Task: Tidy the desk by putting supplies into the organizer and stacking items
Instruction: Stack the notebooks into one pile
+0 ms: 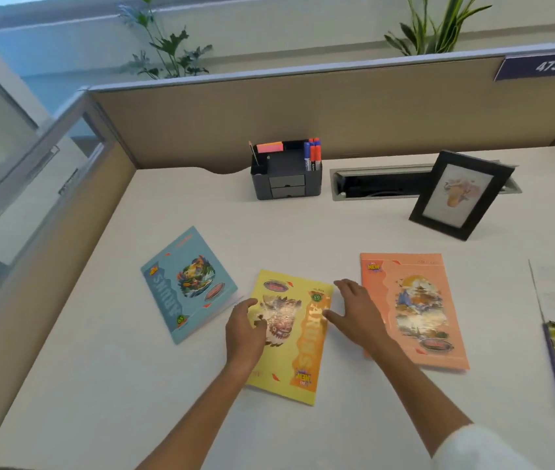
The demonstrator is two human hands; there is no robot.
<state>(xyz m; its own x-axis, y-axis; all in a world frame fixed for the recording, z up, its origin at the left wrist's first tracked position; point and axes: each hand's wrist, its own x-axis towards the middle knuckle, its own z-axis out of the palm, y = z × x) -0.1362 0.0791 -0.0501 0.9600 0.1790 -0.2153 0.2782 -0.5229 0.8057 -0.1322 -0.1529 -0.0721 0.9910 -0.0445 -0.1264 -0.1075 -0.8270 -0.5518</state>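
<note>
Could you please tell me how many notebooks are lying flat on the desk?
3: a blue notebook at left, a yellow notebook in the middle under both hands, and an orange notebook at right. None appears hidden.

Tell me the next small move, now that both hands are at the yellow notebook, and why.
Probably close both hands on the yellow notebook and lift it onto the orange notebook beside it. The left hand lies on its left edge, the right hand at its right edge, neither gripping yet. The blue notebook also lies unstacked, while the organizer already holds markers.
</note>
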